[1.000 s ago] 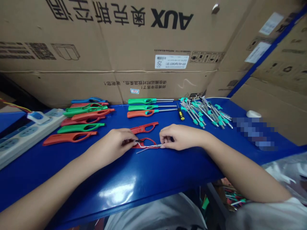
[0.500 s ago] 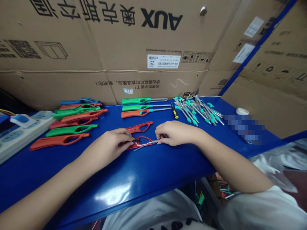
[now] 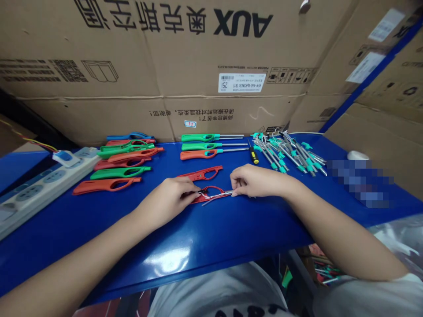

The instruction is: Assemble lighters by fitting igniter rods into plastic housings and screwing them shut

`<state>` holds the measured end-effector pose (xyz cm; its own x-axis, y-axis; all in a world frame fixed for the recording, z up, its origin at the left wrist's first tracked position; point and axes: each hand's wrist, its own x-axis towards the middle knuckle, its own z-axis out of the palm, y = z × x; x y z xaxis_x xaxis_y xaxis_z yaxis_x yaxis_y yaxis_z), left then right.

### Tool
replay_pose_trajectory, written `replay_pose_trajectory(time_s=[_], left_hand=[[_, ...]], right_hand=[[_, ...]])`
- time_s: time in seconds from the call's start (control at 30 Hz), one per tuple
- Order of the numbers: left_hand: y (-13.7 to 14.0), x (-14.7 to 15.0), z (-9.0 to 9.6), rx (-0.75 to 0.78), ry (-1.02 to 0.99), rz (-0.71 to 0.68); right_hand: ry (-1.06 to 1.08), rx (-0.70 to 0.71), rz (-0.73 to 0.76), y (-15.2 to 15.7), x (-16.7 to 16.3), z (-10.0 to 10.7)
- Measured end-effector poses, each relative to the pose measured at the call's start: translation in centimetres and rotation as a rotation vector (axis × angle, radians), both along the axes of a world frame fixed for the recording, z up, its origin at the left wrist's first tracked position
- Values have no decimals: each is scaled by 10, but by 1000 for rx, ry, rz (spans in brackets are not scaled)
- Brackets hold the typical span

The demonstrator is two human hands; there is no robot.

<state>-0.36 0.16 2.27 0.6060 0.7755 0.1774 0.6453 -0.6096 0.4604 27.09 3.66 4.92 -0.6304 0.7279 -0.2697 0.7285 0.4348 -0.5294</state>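
Note:
A red lighter handle half (image 3: pixel 220 189) with a looped trigger guard lies on the blue table between my hands. My left hand (image 3: pixel 176 194) is closed at its left end, pinching a small black part (image 3: pixel 202 192) from which thin white wires run along the shell. My right hand (image 3: pixel 254 181) pinches a silver metal tube (image 3: pixel 228 193) at the narrow tip of the shell. Another red handle half (image 3: pixel 201 174) rests just behind, partly covered by my left hand.
Several coloured lighter handles (image 3: pixel 120 173) and a power strip (image 3: pixel 49 178) are on the left. Three lighters with metal tubes (image 3: pixel 200 146) lie at the back, near a yellow-black screwdriver (image 3: pixel 253 155) and a pile of metal tubes (image 3: pixel 291 152). A cardboard wall (image 3: pixel 185 57) stands behind.
The camera view has turned left, so everything appears farther right. Both hands keep nearly the same pinching pose at the red handle half.

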Motion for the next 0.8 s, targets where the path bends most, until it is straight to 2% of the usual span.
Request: replay_pose_trajectory(time_s=[0.1,0.2,0.33,0.57,0.7,0.8], left_hand=[[-1,3,-3,-6,-18,13],[-1,3,-4,-13,-32,23],[-1,2,-1,-19,-13,6],[-17,4,15,70,308,-2],[-27,10,16,161,450,37],[-32,15,14,174,528,48]], right_hand=[[-6,-160,-104,3,1,-3],[19,-232,-142,7,2,-7],[30,-236,-113,10,4,-9],[18,-203,-77,10,6,-8],[30,-201,-68,10,7,-10],[20,-189,-57,10,7,-9]])
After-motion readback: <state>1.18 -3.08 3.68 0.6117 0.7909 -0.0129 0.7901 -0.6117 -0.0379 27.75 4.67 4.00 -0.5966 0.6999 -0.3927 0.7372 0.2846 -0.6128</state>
